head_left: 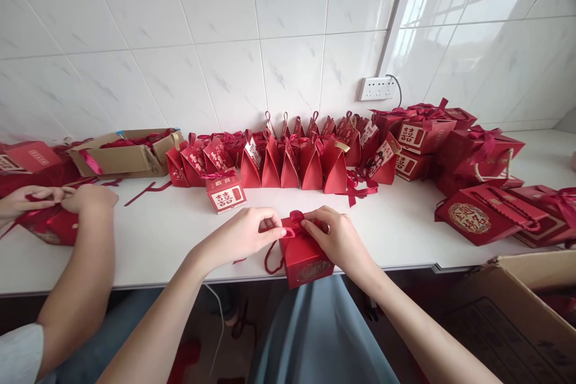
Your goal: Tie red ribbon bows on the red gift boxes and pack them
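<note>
At the table edge [405, 266], red box [302, 255], medallion [314, 271] bodyward.

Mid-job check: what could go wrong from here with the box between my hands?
The red box sits at the near edge of the white counter, so a tug on its ribbon bow could tip or drop it. The dark red cord loops out beside it and might snag on the left hand. The small box standing just beyond that hand might get knocked into the peaked boxes.
</note>
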The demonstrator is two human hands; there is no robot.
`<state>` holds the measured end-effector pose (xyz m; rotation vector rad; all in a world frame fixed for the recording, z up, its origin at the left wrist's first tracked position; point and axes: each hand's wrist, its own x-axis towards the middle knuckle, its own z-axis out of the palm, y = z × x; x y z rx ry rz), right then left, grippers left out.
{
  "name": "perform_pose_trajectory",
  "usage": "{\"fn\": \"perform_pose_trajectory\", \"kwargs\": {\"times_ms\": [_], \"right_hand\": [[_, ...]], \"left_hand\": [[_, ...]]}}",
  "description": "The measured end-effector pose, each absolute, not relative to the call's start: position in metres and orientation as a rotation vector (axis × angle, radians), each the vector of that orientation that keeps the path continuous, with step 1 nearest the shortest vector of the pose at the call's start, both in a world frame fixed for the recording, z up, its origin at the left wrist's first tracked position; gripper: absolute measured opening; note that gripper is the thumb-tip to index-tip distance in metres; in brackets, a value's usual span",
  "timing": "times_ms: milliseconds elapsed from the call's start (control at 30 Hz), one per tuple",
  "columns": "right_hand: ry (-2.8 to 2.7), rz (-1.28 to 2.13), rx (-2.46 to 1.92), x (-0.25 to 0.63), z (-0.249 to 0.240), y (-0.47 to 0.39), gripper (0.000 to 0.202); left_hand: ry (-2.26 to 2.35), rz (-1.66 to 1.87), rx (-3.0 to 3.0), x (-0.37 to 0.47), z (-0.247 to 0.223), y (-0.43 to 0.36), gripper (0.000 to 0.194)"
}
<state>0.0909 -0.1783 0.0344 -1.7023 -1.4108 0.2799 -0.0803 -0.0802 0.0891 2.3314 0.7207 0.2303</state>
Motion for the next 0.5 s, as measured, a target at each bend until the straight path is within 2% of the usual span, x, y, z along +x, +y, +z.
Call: {"fn": "perform_pose_trajectory", "kwargs": {"times_ms": [167,333,500], "right_hand": [[-1.418,0.22,-1.685,0.088,0.034,-0.18,0.016],[-1.425,0.209,-1.72,0.088,0.034,-0.179,0.016],[-1.423,0.2,-1.667,0.089,0.032,-0.18,0.018]], "left_hand": [[0.619,0.264,2.516,-0.069,0.102,-0.083,0.022],[0.375,0.233,2.712,-0.049,0.11,-0.078,0.027],[0.414,0.17,2.593,-0.034,0.116,-0.074,0.02]]}}
